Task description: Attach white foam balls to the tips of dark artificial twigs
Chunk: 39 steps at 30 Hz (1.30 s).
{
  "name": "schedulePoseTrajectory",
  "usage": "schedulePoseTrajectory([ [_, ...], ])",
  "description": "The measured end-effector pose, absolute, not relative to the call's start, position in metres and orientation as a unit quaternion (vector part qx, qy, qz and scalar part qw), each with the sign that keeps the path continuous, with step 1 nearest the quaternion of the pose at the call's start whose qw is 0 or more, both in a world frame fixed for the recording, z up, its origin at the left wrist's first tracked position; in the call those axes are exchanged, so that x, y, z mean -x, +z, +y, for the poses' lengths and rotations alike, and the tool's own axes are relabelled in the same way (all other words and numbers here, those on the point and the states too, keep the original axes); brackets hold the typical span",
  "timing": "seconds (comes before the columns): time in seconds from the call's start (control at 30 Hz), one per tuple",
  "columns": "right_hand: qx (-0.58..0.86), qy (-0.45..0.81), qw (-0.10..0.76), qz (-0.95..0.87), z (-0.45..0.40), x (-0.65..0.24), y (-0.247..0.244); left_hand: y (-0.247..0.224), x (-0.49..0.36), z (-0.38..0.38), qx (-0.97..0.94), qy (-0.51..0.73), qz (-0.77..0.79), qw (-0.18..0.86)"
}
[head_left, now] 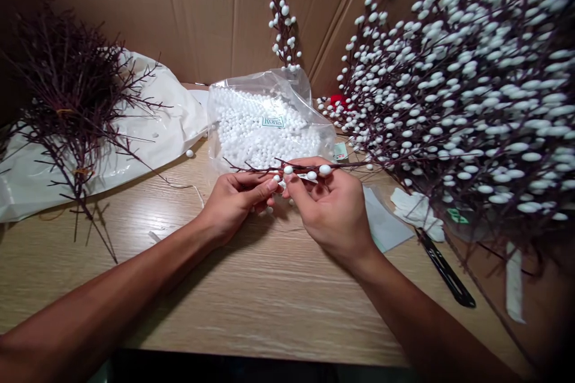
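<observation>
Between my two hands a dark brown artificial twig lies level above the table, with several white berries on it. My left hand is closed around the twig's left part, its thumb and forefinger pinched near a white berry. My right hand is closed on the middle of the twig, thumb by another berry. Whether loose berries sit in the palms is hidden by the fingers. Just behind the hands stands a clear plastic bag full of small white berries.
Bare brown twigs lie on a white plastic bag at left. A big heap of berried branches fills the right. A black utility knife and crumpled tissue lie at right. One berried sprig leans against the cardboard wall.
</observation>
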State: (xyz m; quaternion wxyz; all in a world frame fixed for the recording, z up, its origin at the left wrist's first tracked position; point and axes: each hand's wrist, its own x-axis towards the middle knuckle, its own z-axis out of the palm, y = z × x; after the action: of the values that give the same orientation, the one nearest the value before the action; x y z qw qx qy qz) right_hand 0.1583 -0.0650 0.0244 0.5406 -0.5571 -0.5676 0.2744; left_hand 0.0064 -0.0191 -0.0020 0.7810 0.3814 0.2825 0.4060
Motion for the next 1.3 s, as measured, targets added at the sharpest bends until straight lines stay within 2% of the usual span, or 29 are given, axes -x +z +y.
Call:
schedulePoseTrajectory([
  [0.37,0.56,0.246,0.542,-0.576,-0.067,-0.154,0.023,0.0,-0.006,-0.021,-0.389,0.409,0.289,0.773],
  [1.17,0.556,0.317,0.585,-0.498,-0.066,-0.141,0.022,-0.003,-0.009,-0.023,-0.391,0.433,0.281,0.762],
  [1.3,0.573,0.299,0.583,-0.493,-0.067,-0.141,0.028,0.0,-0.01,-0.023,-0.384,0.434,0.288,0.762],
])
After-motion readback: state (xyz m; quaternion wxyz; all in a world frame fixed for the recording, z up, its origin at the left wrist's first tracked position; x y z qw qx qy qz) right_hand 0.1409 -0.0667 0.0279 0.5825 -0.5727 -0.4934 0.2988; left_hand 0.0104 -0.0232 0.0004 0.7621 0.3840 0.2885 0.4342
